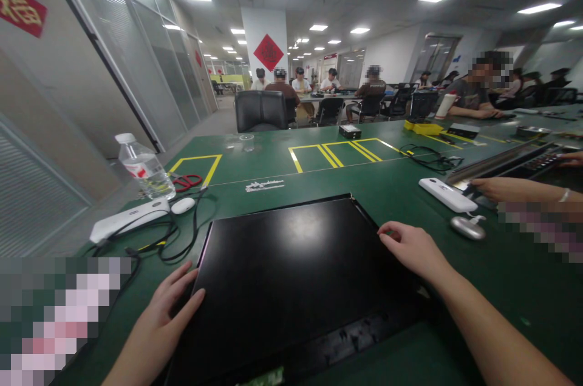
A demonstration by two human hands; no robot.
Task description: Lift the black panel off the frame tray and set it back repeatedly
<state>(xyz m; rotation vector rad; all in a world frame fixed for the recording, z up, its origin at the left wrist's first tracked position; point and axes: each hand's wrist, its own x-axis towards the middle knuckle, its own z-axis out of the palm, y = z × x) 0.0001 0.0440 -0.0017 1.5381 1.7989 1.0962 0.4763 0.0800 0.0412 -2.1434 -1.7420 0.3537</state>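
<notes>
A black flat display panel [291,277] with a glossy face lies before me on the green table. Light from the ceiling reflects off its upper part. At its near edge a strip of green circuit board [263,377] shows. My left hand [166,310] grips the panel's left edge, with the thumb on top and the fingers along the side. At the right edge my right hand [412,249] holds on with bent fingers, its thumb and fingertips close together. Parts of the fingers on both sides are hidden by the hands themselves.
Left of the panel are black cables [175,234], a white mouse-like object [183,206], red-handled scissors [187,182] and a water bottle [144,167]. A small pile of white pieces [264,185] lies beyond. To the right, a co-worker's hand [505,192] is near a white oblong device [447,195].
</notes>
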